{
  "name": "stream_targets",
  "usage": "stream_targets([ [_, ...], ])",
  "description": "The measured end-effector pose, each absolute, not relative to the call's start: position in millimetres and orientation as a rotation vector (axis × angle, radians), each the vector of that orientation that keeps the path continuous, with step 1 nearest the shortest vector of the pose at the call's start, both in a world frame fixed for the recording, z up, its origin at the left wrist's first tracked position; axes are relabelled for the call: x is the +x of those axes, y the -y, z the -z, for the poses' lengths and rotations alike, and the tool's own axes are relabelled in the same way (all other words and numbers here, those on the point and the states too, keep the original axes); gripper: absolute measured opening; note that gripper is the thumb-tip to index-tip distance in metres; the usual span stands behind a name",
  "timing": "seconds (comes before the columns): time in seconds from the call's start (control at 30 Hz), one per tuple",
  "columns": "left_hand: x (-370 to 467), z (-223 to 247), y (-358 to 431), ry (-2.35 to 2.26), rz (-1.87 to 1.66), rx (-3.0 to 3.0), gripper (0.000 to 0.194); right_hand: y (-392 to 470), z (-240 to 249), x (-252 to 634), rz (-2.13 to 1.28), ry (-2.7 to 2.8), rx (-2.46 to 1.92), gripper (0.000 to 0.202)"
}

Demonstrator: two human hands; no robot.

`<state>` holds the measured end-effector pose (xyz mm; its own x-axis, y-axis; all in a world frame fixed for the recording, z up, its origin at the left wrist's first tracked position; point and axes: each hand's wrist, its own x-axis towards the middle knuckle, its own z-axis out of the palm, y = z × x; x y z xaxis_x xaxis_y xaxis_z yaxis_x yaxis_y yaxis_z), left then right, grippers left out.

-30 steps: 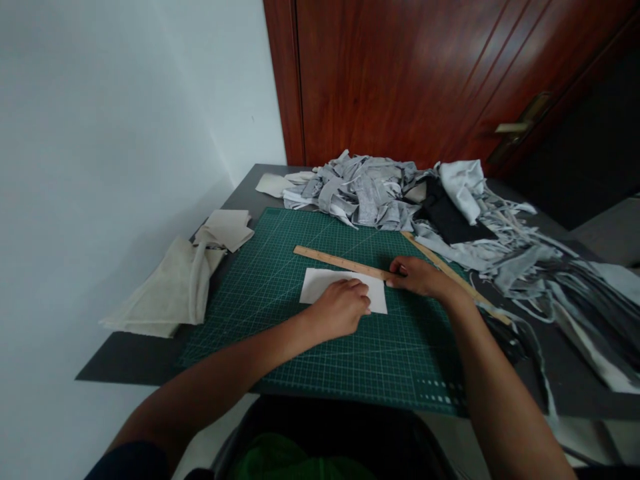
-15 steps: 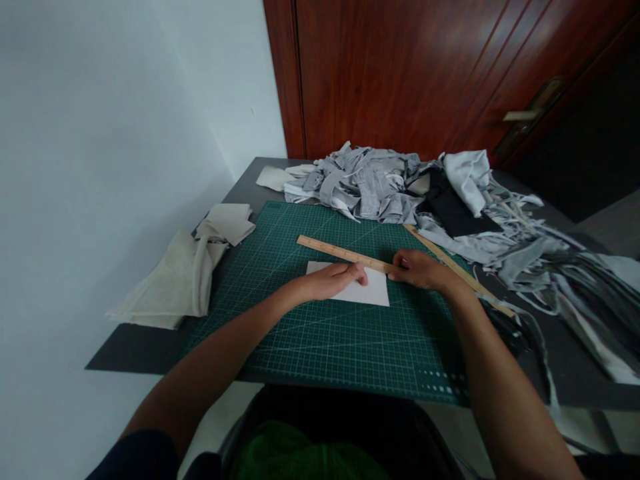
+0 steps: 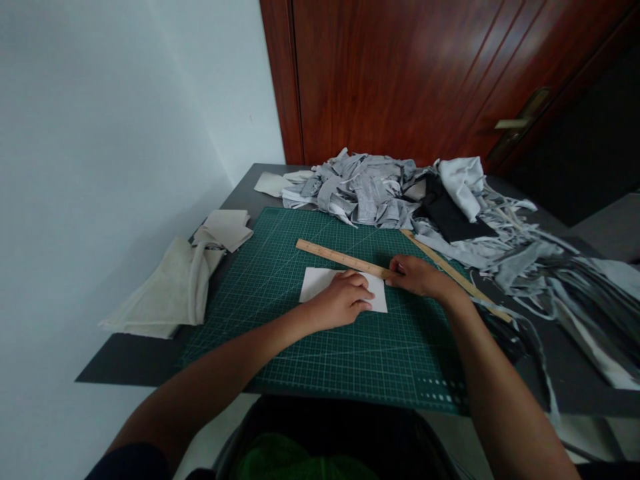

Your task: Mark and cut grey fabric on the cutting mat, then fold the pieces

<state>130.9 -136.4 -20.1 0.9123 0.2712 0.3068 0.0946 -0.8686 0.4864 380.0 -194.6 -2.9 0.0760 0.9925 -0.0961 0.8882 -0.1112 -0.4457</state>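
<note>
A white rectangular piece (image 3: pixel 314 283) lies on the green cutting mat (image 3: pixel 320 360). My left hand (image 3: pixel 346 299) rests on top of it, palm down with the fingers somewhat spread, covering its middle. Just beyond the piece, a wooden ruler (image 3: pixel 340 257) lies slanted, its right part along the piece's far edge. My right hand (image 3: pixel 407 275) pinches the ruler's right end between thumb and fingers, near the piece's far right corner.
A second wooden ruler (image 3: pixel 455 275) slants along the mat's right side. Grey fabric strips (image 3: pixel 367 190) and black cloth (image 3: pixel 453 213) are heaped behind. Folded cream cloth (image 3: pixel 167 290) lies at the left, near the white wall. A dark red door stands behind the table.
My left hand has moved off the ruler's near edge, down toward me onto the white piece, and its fingers have spread. My right hand still holds the ruler's end.
</note>
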Motion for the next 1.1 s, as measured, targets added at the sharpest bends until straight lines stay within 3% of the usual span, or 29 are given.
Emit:
stream_targets([
  [0.4,131.1,22.1,134.2,-0.181,-0.508,2.675,0.022,192.0,7.9,376.4,-0.634,1.849,-2.096,0.041],
  [1.1,126.6,17.2,146.4,-0.172,-0.470,2.994,0.023,196.9,2.7,367.6,-0.734,1.938,-1.929,0.036],
])
